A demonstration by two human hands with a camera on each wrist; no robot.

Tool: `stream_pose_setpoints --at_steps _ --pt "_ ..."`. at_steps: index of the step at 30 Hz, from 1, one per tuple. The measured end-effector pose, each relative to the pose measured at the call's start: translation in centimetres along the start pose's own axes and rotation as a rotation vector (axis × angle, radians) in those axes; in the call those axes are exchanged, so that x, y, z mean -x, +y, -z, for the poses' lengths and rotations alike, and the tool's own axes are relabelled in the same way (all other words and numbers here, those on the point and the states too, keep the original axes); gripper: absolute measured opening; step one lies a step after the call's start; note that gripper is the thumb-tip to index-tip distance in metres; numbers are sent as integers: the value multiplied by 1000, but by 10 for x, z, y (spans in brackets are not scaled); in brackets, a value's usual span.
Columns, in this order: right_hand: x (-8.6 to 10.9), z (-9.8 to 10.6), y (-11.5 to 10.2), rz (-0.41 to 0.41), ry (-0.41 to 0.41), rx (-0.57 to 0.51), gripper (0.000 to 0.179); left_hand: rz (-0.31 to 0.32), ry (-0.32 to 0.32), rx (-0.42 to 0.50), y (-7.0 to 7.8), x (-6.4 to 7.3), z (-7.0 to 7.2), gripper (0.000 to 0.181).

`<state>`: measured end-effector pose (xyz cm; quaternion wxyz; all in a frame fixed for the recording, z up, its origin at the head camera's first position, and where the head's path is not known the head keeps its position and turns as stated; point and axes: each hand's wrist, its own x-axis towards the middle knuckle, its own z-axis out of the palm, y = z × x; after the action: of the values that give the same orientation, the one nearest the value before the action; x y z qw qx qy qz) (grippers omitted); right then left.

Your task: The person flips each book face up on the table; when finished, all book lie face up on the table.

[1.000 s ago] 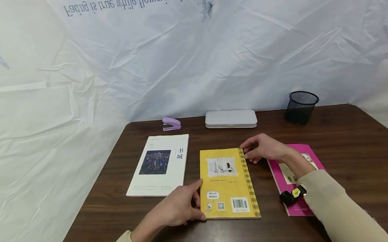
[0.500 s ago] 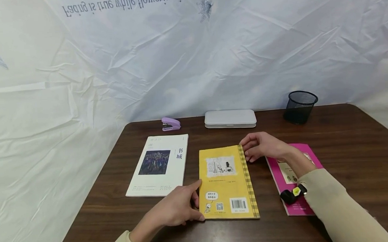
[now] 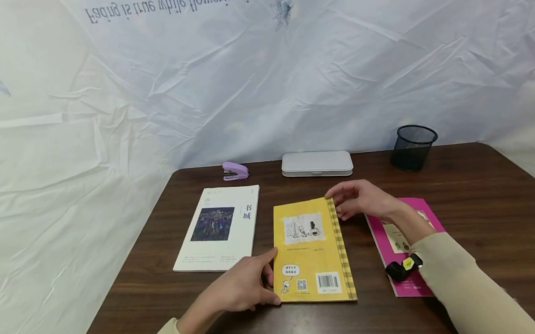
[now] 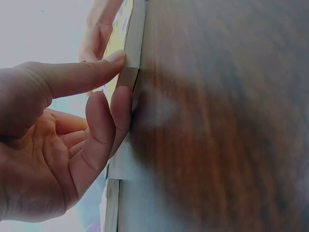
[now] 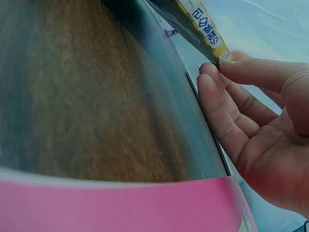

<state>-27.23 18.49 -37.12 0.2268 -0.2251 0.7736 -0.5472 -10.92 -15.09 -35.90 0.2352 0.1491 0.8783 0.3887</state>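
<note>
A yellow book point(image 3: 311, 250) with a plaid strip along its right side lies back cover up before me, its upper right corner raised off the table. My right hand point(image 3: 360, 200) pinches that corner; in the right wrist view the thumb and fingertips point(image 5: 212, 72) meet at the end of the book's spine point(image 5: 205, 26). At the lower left corner my left hand point(image 3: 241, 285) holds the book, thumb at the corner and index finger at the left edge. The left wrist view has its thumb point(image 4: 87, 77) on the book's edge, with other fingers curled beside it.
Left of the yellow book lies a white magazine point(image 3: 245, 237). A pink book point(image 3: 389, 244) is partly hidden under my right forearm. Along the table's back stand a purple stapler point(image 3: 235, 171), a white case point(image 3: 316, 164) and a black mesh pen holder point(image 3: 412, 150).
My right hand has risen slightly and shifted left, lifting the upper right corner of the yellow book. The left hand stays at the lower left corner.
</note>
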Motion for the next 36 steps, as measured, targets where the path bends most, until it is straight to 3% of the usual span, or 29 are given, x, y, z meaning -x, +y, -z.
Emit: stream_pose_setpoints --at_steps 14,28,36 --pt "0 -3 0 27 55 49 42 -8 -10 -8 -1 0 1 101" --pt "-1 -2 2 27 51 44 45 -24 -13 -17 -1 0 3 104" --pt "0 -1 1 7 59 40 45 -44 7 -109 -1 0 3 111"
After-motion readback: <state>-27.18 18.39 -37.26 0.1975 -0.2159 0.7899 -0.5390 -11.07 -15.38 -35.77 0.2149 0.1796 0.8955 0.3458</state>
